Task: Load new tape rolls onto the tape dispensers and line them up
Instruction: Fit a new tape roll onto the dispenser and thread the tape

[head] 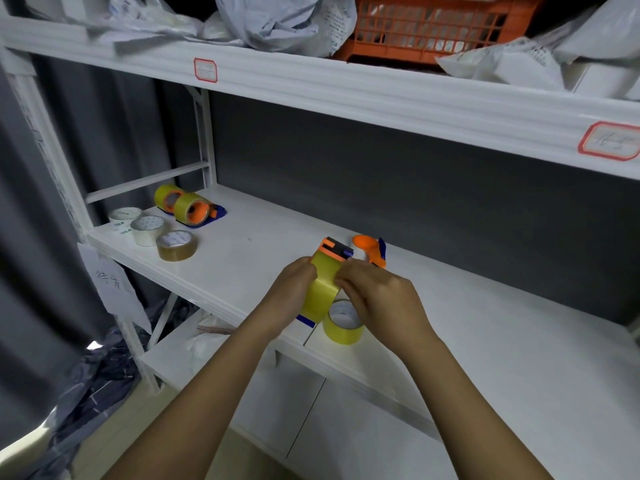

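Observation:
Over the white shelf (263,251) I hold a tape dispenser (335,249), orange and blue, with a yellow tape roll (320,289) on it. My left hand (294,289) grips the roll's left side. My right hand (377,296) pinches the tape at the roll's right edge. A loose yellow roll (343,323) lies on the shelf just below my right hand. An empty orange and blue dispenser (370,251) lies behind my hands. At the shelf's far left stand two loaded dispensers (188,207) side by side.
Two white rolls (147,228) and a brown roll (176,244) sit at the shelf's left end. The upper shelf carries an orange crate (433,26) and grey mail bags (284,19). A dark wall panel backs the shelf, and a grey curtain hangs on the left.

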`<move>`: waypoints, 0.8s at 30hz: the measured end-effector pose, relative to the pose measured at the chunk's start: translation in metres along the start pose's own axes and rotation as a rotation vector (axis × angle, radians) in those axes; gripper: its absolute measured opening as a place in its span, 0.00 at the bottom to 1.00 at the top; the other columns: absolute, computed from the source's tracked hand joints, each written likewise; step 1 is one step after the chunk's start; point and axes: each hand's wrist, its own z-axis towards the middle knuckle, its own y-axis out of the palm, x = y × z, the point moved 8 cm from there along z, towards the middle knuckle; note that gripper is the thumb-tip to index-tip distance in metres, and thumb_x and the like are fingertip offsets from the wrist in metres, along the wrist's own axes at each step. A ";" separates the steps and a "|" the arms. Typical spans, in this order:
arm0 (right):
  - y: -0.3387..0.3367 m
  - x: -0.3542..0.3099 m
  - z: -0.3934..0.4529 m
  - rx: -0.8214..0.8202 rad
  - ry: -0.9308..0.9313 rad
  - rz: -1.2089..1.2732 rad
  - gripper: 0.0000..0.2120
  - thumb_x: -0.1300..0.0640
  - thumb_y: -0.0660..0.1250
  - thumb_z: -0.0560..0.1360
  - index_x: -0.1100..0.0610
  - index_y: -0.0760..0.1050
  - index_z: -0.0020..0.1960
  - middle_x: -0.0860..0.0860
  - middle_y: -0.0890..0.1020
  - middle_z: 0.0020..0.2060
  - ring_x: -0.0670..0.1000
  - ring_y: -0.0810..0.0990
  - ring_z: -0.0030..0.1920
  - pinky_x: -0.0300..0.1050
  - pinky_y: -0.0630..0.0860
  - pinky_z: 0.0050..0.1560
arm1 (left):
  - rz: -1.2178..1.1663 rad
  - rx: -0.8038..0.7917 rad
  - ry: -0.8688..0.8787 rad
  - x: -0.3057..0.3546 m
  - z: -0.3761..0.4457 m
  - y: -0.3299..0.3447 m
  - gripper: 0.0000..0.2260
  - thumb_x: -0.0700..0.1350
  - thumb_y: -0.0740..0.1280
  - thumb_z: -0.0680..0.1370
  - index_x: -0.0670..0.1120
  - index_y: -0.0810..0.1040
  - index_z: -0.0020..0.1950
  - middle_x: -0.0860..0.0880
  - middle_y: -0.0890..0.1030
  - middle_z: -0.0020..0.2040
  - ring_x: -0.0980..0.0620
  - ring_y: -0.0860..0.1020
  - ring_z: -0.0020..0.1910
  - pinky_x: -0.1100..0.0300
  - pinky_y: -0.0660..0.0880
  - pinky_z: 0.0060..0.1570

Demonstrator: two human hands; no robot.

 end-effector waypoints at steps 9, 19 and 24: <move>0.019 0.029 0.002 -0.138 0.273 0.286 0.08 0.56 0.60 0.80 0.55 0.77 0.53 0.48 0.78 0.50 0.45 0.75 0.46 0.29 0.69 0.42 | 0.040 -0.010 -0.044 -0.005 -0.001 -0.003 0.11 0.41 0.53 0.78 0.52 0.72 0.41 0.51 0.75 0.38 0.53 0.74 0.36 0.63 0.70 0.35; 0.009 0.015 -0.002 0.092 0.190 0.256 0.04 0.62 0.72 0.71 0.56 0.85 0.43 0.50 0.85 0.44 0.50 0.83 0.45 0.42 0.78 0.47 | 0.022 -0.021 -0.082 -0.013 0.004 -0.002 0.09 0.43 0.53 0.78 0.48 0.73 0.44 0.49 0.76 0.39 0.52 0.75 0.36 0.62 0.70 0.35; 0.009 0.009 0.001 0.052 0.076 0.101 0.04 0.61 0.68 0.71 0.57 0.82 0.41 0.51 0.84 0.38 0.52 0.82 0.39 0.38 0.75 0.40 | 0.093 -0.039 -0.134 -0.022 0.009 0.000 0.10 0.46 0.54 0.79 0.51 0.73 0.41 0.51 0.77 0.38 0.54 0.76 0.34 0.63 0.71 0.32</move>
